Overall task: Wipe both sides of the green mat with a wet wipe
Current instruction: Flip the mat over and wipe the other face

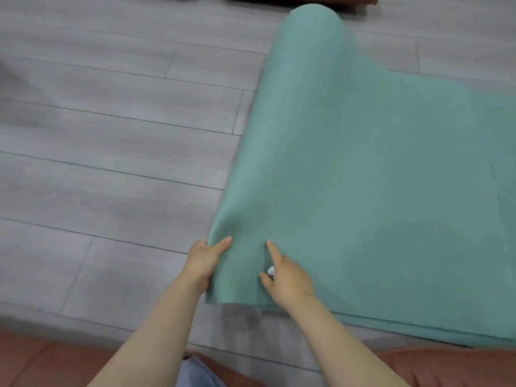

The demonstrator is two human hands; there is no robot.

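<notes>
head view, single moment; i take the green mat (363, 169) as my landmark throughout; it lies on a grey plank floor (111, 135), its left portion curled up and over into a long fold that runs from my near edge away to the far end, while the rest spreads flat toward the right; at the near edge a second layer of mat shows beneath the top one.

my left hand (205, 259) grasps the near-left corner of the mat's fold; the thumb lies on top of the green surface and the fingers go round the edge, hidden beneath it.

my right hand (287, 277) rests on the mat just right of that fold, close to the near edge; the index finger points straight out along the surface, its tip at a crease, and the remaining fingers are curled in, pinching a small white wad, the wet wipe (270, 270), of which only a scrap shows between thumb and palm.

nearer than the mat's near edge, reddish-brown cushions (446, 367) fill both lower corners, with a patch of pale blue fabric (195, 372) between my forearms; beyond the mat's far end, a strip of the same reddish-brown shows.
</notes>
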